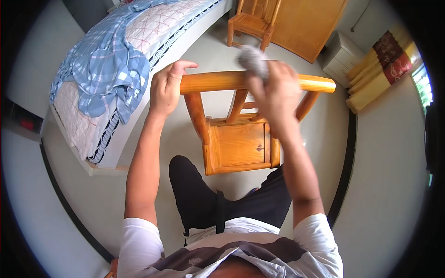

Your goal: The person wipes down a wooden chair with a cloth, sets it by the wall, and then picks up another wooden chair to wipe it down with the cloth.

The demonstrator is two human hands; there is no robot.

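A wooden chair [237, 144] stands in front of me, its curved top rail [211, 83] running across the view. My left hand [168, 89] is closed round the left end of that rail, one finger stretched out above it. On the right part of the rail is my right hand [277, 95], smeared by motion. It holds a bunched grey cloth [253, 61] that sticks out past the far side of the rail. The palm and most of the right fingers' grip are hidden from me.
To the left is a bed [155, 25] with a crumpled blue plaid blanket [104, 69]. A second wooden chair [250, 25] stands at the back before a wooden panel [306, 28]. A white cabinet [343, 58] and a yellow-and-red curtain [380, 69] are at the right wall.
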